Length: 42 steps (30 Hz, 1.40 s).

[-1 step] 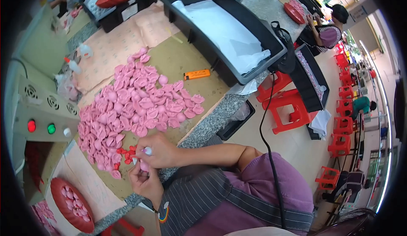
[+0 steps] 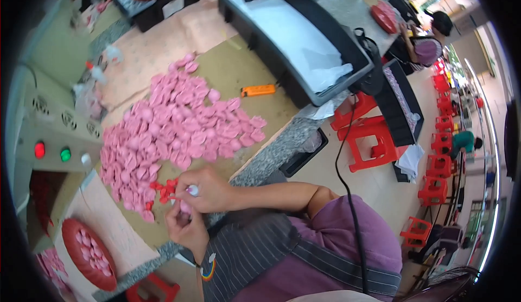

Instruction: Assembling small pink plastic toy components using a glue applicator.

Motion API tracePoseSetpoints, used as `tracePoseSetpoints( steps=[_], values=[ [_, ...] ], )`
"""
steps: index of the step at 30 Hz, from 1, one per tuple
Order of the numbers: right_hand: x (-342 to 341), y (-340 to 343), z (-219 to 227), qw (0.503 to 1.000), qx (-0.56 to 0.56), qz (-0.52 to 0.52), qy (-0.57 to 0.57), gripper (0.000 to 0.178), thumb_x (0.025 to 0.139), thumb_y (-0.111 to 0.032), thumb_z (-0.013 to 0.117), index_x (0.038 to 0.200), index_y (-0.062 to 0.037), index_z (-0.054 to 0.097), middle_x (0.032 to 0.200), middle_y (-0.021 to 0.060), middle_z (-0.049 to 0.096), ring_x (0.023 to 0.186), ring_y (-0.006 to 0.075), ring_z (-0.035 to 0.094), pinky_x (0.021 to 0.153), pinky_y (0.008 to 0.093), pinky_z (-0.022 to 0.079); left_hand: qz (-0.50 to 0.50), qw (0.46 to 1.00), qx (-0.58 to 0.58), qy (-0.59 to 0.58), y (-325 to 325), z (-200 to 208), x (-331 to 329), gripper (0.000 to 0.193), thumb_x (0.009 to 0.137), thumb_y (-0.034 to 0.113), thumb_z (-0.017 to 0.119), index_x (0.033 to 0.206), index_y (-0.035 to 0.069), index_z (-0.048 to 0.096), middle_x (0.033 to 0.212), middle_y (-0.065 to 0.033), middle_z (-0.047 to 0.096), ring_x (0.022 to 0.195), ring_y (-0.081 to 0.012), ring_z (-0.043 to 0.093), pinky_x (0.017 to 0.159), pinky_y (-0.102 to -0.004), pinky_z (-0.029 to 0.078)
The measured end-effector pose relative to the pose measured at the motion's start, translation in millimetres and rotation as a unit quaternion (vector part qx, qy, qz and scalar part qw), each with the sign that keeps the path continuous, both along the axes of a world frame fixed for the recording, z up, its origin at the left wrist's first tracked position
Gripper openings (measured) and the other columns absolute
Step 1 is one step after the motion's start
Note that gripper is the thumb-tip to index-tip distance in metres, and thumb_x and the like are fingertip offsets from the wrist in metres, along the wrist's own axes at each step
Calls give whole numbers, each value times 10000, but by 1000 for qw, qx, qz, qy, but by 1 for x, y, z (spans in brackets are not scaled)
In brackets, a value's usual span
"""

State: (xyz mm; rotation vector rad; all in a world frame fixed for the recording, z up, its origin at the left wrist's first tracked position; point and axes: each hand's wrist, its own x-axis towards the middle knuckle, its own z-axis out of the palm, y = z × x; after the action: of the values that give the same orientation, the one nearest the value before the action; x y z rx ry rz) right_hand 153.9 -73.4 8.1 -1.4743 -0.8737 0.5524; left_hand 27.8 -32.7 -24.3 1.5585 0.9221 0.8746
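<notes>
Nothing was seen to have moved against the earlier frame: both hands were found in the same places, so the work in hand was judged to be at the same stage, with one piece being handled.

Nearest the body, the left hand (image 2: pixel 187 228) was held palm-up at the edge of the speckled grey stone worktop (image 2: pixel 282 150), its fingers curled loosely about a small soft pink petal-shaped piece (image 2: pixel 185 207). The right hand (image 2: pixel 209 190) was laid just above it, fingers pinched together on the same piece, and a small white tip (image 2: pixel 192 190) was shown at the fingertips. Whether that tip was a tool or a part could not be told.

Touching the right hand's knuckles, a few small bright red pieces (image 2: pixel 163 188) were scattered. Just beyond them, a wide heap of matching pink pieces (image 2: pixel 179 133) was spread over the olive-brown mat (image 2: pixel 239 68).

To the left, a round red tray (image 2: pixel 106 277) carrying more pink pieces was placed low down, and a beige control box (image 2: pixel 51 125) with a red button (image 2: pixel 39 150) and a green button (image 2: pixel 65 154) was set beside the heap.

Farther off, an orange flat tool (image 2: pixel 258 90) was laid near a long black plastic bin (image 2: pixel 271 57) lined with white sheet. Red plastic stools (image 2: pixel 369 139) were stood on the floor to the right.
</notes>
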Motion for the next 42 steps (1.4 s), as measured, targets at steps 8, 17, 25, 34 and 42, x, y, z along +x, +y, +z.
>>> tracePoseSetpoints(
  steps=[8, 17, 25, 34, 42],
  values=[
    [16, 9, -11, 988, -66, -20, -137, 42, 720, -31, 653, 698, -15, 620, 654, 80, 618, 587, 138, 578, 549, 269, 450, -44, 996, 2, -77, 5, 5, 17, 299, 686, -65, 701, 957, -31, 580, 1019, -96, 540, 873, -136, 593, 699, -222, 527],
    [12, -2, 3, 991, -36, 1, 131, 46, 775, -14, 641, 763, 17, 608, 674, 32, 585, 558, 63, 488, 499, 190, 362, -31, 984, -36, -169, 9, 5, 5, 268, 712, -95, 672, 943, -45, 546, 1062, -115, 490, 952, -180, 595, 790, -251, 541],
    [6, -2, -11, 992, 39, 92, -78, 42, 766, 56, 623, 754, 31, 592, 672, 45, 541, 595, 93, 470, 540, 213, 366, -71, 982, -46, -166, 13, 4, 2, 339, 681, -141, 669, 977, -56, 528, 1057, -134, 518, 970, -185, 588, 820, -264, 526],
    [15, -3, 3, 994, 28, 56, -93, 29, 771, 34, 626, 763, 24, 600, 688, 35, 570, 610, 93, 507, 560, 206, 386, -45, 965, -143, -215, 12, 7, 4, 282, 726, -97, 664, 974, -63, 533, 1050, -130, 571, 943, -170, 598, 799, -273, 537],
    [18, 2, -14, 989, -46, 68, -122, 30, 764, 29, 634, 751, 22, 608, 679, 8, 559, 594, 68, 480, 540, 195, 370, -117, 927, -219, -282, 26, 9, -9, 302, 762, -90, 617, 1042, -30, 524, 1029, -150, 583, 902, -177, 615, 756, -284, 553]
  ],
)
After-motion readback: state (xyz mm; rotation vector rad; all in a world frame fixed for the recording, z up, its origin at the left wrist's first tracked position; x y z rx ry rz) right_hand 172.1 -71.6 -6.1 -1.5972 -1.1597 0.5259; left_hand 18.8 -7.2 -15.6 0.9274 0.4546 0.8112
